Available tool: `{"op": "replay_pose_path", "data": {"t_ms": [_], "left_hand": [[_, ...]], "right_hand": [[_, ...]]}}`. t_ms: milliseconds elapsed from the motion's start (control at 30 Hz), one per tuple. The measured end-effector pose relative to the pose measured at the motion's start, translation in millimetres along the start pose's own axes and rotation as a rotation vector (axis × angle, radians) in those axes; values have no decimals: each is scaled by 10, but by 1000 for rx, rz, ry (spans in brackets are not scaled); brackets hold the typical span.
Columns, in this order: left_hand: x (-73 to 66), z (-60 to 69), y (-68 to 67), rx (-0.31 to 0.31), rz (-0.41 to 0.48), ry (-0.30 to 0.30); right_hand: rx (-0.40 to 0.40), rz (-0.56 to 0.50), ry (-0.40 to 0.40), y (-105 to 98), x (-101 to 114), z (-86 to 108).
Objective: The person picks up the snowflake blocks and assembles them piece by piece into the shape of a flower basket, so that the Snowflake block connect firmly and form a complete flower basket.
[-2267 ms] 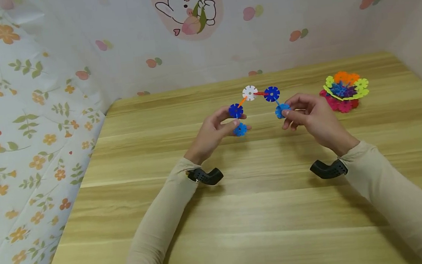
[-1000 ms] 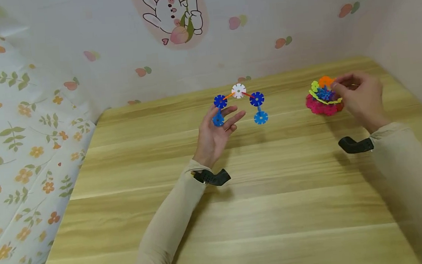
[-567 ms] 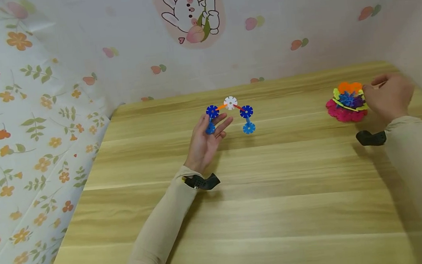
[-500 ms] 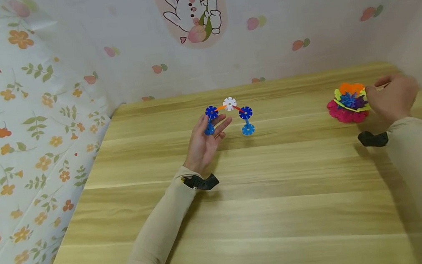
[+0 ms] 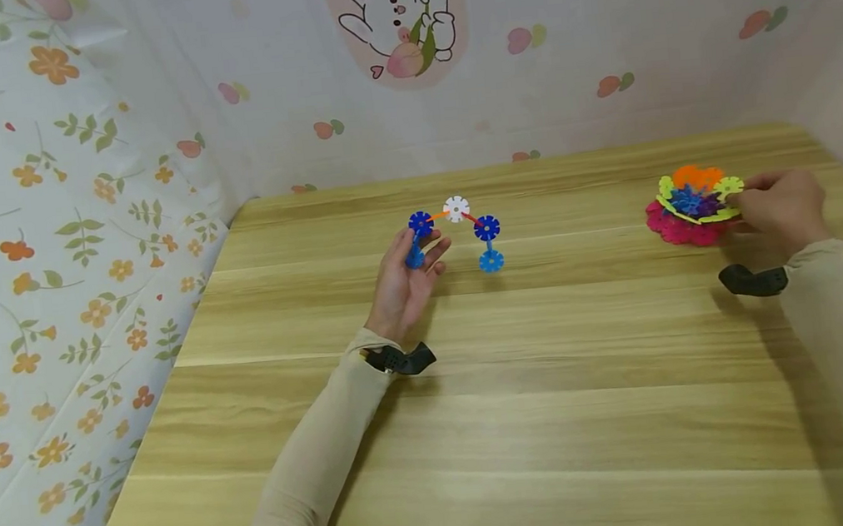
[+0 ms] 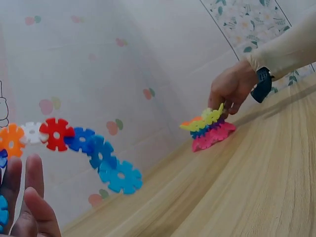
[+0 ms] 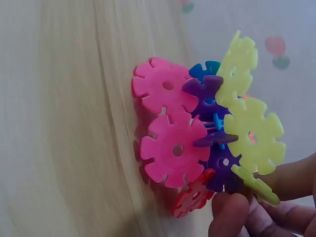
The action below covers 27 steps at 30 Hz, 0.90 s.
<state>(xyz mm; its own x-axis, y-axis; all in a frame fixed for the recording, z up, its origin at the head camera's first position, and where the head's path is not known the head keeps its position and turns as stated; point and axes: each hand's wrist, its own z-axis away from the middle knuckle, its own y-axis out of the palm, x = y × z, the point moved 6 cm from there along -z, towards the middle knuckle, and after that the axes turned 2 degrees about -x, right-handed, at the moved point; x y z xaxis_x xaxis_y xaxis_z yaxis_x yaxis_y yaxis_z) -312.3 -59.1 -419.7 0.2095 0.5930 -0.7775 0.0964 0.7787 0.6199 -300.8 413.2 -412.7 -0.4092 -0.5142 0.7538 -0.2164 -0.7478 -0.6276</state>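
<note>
In the head view my left hand (image 5: pixel 397 294) pinches one end of an arched chain of snowflake discs (image 5: pixel 486 220), its other fingers spread. White, dark blue and light blue discs face me; orange and red ones appear edge-on. The left wrist view shows the red disc (image 6: pixel 51 141) broadside and the chain's free end hanging above the table. At the right, my right hand (image 5: pixel 785 206) grips the side of a flower built from snowflake discs (image 5: pixel 682 232). Close up, thumb and fingers meet at its purple and yellow discs (image 7: pixel 261 148); the exact contact is partly hidden.
The wood-grain table (image 5: pixel 526 429) carries the flower near its back right corner. A patterned cloth backdrop (image 5: pixel 566 108) rises behind the table, and a floral cloth (image 5: pixel 91 267) hangs along the left edge. Each wrist wears a black camera mount (image 5: pixel 754 279).
My right hand has let go of the chain and moved right to the flower, whose yellow ring has since tilted. The left hand keeps the chain, now turned palm up and slightly left.
</note>
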Motion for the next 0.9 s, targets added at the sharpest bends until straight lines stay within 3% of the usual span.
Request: {"op": "replay_pose_path", "data": {"t_ms": [233,567,733,900], "left_hand": [[41,16,-101,-147,-22,-29],[66,55,-251,-309,-57,-53],[51,92,-307,-326,-75,-48],[5,118,-291,-276,-40,-11]], "right_hand": [[71,-75,-15,276,168,96],[194,-29,-258,854,688,496],[231,-26,-317,1082,831,680],[258,-23,-330,1258,912,823]]}}
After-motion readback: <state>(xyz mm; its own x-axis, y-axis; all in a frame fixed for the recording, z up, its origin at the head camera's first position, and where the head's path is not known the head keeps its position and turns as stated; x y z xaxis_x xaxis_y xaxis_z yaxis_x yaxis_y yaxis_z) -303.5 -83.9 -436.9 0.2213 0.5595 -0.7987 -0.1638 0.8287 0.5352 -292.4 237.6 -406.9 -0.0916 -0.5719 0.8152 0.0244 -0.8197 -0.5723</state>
